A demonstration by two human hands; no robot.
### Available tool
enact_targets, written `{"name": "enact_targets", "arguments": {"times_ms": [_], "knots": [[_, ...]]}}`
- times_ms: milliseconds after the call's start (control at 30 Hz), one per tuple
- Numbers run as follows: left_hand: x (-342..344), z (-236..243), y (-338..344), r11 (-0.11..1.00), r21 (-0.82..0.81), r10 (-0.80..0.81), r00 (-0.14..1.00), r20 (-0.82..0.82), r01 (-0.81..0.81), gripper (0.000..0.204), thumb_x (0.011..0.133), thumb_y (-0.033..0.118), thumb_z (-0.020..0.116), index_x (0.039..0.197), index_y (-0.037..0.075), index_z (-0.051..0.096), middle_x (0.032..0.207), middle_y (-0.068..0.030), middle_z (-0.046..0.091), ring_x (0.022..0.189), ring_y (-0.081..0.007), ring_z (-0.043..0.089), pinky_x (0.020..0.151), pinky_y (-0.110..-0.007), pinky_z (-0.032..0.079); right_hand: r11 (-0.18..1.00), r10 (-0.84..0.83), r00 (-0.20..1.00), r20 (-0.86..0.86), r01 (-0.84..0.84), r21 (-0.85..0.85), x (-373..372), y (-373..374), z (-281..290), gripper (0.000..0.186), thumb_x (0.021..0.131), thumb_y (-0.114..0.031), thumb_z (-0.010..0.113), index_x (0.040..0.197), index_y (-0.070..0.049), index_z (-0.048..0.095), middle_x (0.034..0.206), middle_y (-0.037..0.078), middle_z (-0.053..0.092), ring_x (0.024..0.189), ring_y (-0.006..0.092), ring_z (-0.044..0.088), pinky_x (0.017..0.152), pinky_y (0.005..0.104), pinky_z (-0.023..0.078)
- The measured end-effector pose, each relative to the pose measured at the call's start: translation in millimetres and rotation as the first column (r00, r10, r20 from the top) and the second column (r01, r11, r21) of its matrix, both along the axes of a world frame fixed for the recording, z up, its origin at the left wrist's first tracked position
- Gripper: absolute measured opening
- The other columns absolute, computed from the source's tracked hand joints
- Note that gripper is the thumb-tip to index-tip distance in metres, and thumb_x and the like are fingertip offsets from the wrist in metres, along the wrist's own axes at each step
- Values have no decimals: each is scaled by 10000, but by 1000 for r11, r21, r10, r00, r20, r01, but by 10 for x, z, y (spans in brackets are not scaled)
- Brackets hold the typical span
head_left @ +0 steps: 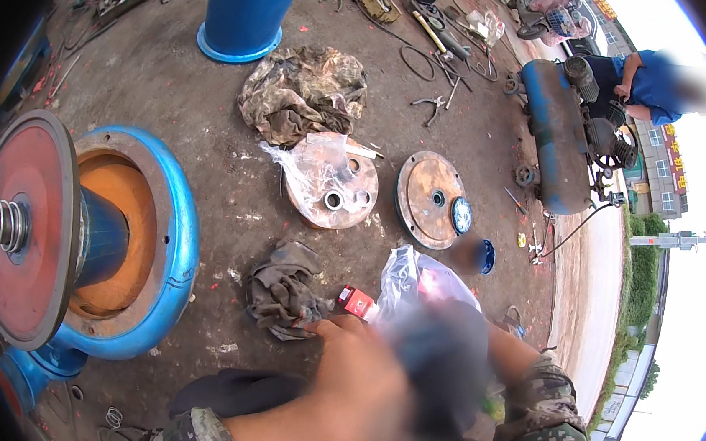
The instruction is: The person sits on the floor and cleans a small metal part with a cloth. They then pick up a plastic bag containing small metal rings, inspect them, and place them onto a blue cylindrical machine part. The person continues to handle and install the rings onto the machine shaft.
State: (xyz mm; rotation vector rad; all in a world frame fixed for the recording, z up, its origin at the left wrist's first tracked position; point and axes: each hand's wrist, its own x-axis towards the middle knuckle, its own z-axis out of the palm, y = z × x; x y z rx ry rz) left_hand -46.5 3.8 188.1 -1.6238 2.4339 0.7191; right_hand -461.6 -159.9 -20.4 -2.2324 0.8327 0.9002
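Head view. The left hand (356, 372), at lower centre, reaches up the frame with its fingers bent; blur covers its far side, so whether it pinches anything cannot be told. The right forearm (514, 352) enters at lower right in a camouflage sleeve (547, 401); the right hand is lost in the dark blur, and its grip cannot be told.

Just above the left hand's fingers, near the frame's centre, lies a small red-and-white box (356, 301). Its long axis slants from upper left to lower right, the white end toward a clear plastic bag (400, 277). A crumpled dark cloth (286, 289) lies to its left.

All rest on dark, stained ground (222, 184). Farther up lie two rusty round plates, one (312, 190) partly under clear film, the other (416, 191) to its right. A blue casing (172, 289) and a red disc (21, 225) on a shaft fill the left; a blue cylinder (241, 13) stands at top. At upper right, a person in blue (658, 92) is beside a tank-shaped compressor (555, 137); a hedge (644, 271) and buildings (656, 163) appear sideways beyond.
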Motion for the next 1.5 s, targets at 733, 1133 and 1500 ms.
{"name": "enact_targets", "arguments": {"times_ms": [733,1133,1500], "knots": [[-41,-406,-295,863,505,30,1000,6,-29,373,916,304,717,1131,2,679,1052,-129,711,1064,-323,673,882,-544,547,652,244,970,4,-167,740,1395,-1074,-208,418,897,-219,706,1289,-76,685,1032,89,768,973,225,720,854,371,553],[-121,-226,-558,826,511,215,971,104,-237,536,922,377,730,1315,25,638,1092,-126,717,1084,-329,685,858,-511,573,711,314,900,303,-434,553,2226,-1397,-207,325,924,-267,724,1212,-118,701,1012,94,767,966,267,729,845,415,557],[-192,-109,-534,734,513,417,891,179,-446,589,910,398,754,1371,64,598,1154,-155,689,1105,-362,659,897,-463,563,869,140,880,454,-329,370,2485,-1999,-354,202,913,-241,731,1058,-101,742,1031,105,773,1010,279,731,885,409,562]]}}
